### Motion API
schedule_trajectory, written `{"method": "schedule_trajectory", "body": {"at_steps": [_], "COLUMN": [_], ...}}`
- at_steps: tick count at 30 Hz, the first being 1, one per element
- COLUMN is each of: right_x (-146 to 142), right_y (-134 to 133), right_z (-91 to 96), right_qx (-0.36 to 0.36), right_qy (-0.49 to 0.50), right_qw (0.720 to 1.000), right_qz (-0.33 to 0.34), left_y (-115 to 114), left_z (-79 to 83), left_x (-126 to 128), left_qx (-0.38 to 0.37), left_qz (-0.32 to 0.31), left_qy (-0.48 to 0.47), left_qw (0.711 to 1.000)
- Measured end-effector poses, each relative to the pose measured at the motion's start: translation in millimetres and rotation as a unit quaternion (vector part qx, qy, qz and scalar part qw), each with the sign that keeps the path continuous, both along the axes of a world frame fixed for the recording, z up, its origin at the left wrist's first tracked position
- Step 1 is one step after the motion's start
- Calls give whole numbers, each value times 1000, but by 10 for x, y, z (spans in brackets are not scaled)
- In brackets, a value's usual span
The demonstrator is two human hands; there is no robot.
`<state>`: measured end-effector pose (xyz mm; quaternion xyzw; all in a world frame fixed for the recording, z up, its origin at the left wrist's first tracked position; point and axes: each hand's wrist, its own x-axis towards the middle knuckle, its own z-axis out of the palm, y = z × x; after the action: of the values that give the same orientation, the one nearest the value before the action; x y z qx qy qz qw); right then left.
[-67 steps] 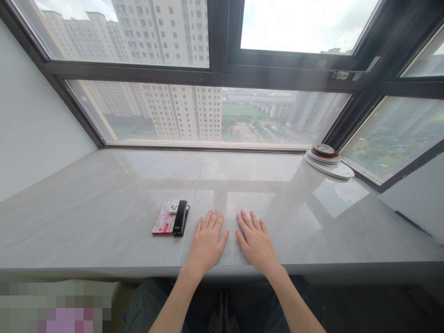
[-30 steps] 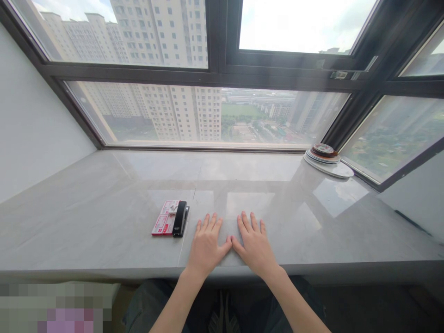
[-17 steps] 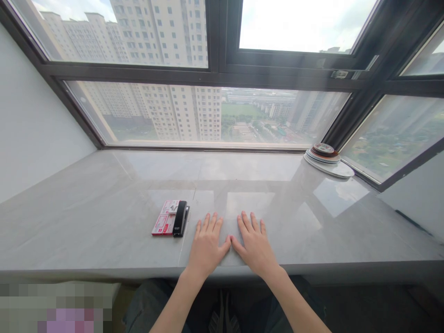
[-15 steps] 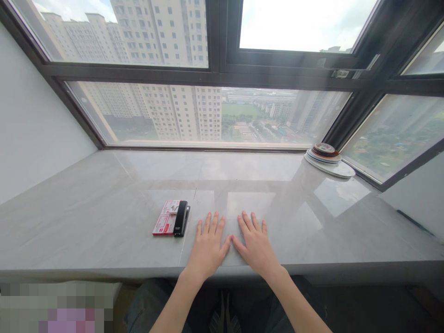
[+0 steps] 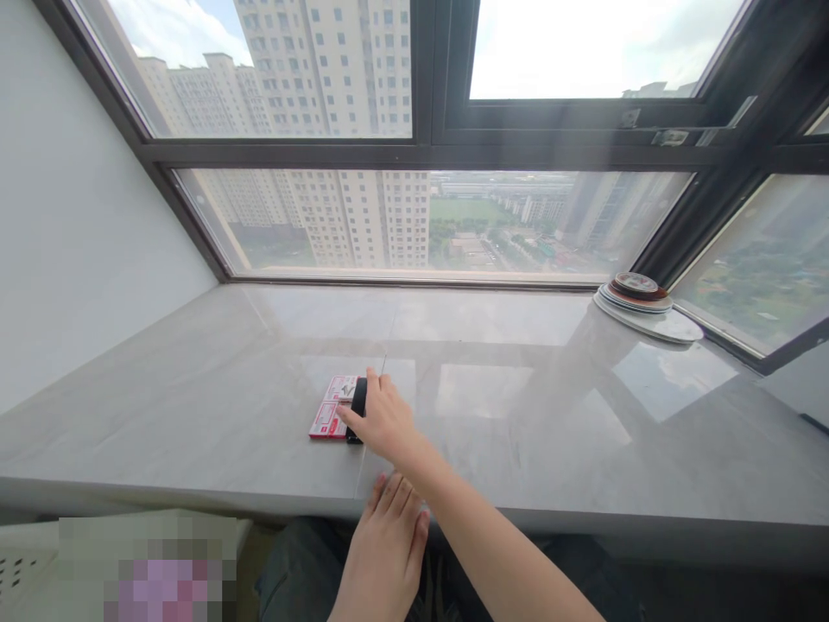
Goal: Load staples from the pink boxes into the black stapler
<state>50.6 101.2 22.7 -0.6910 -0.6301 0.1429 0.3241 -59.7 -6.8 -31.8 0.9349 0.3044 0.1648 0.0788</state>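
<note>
Right fingers (image 5: 387,381) at stapler (image 5: 358,404) — left hand (image 5: 390,531) by counter-edge (image 5: 226,493)

This looks like a high-rise home: a broad windowsill (image 5: 518,423) overlooks tower blocks (image 5: 337,78).

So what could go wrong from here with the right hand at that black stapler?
The right hand has its thumb across the black stapler, toward the red-and-white boxes; closing it might nudge them. The left hand is close by the right forearm, so they could bump.
</note>
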Motion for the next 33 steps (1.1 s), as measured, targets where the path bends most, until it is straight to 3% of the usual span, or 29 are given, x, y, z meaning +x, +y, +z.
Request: {"method": "schedule_trajectory", "body": {"at_steps": [2, 4, 9, 12, 15, 19, 23, 26, 31, 33], "right_x": [-16, 98, 721, 1023, 1119, 1017, 948, 1055, 1445, 1592], "right_y": [127, 90, -523, -900, -1086, -1072, -926, -806, -790, -899], "right_z": [-40, -52, -26, -92, -194, -218, -125, -113, -319, -428], "right_qx": [-9, 2, 8, 25, 48, 81, 135, 193, 246, 230], "right_qy": [-4, -23, -76, -52, -33, -12, 82, 259, 542, 602], "right_qw": [1000, 999, 995, 998, 997, 988, 970, 921, 766, 733], "right_qz": [6, 26, 63, 15, -59, -134, -187, -220, -243, -219], "left_y": [-33, -34, 70, 170, 251, 324, 444, 563, 659, 671], "left_z": [-31, -46, 15, 79, 87, 49, 42, 29, -22, -11], "left_x": [-32, -40, 49, 212, 416, 591, 601, 588, 646, 648], "left_qx": [-11, -17, -50, -59, -24, -1, 6, 12, 22, 22], "left_qz": [10, 23, 85, 106, 60, 9, 15, 40, 65, 72], "left_qy": [-15, -40, -121, -117, -79, -38, -27, -19, -37, -58], "left_qw": [1000, 999, 988, 986, 995, 999, 1000, 999, 997, 995]}}
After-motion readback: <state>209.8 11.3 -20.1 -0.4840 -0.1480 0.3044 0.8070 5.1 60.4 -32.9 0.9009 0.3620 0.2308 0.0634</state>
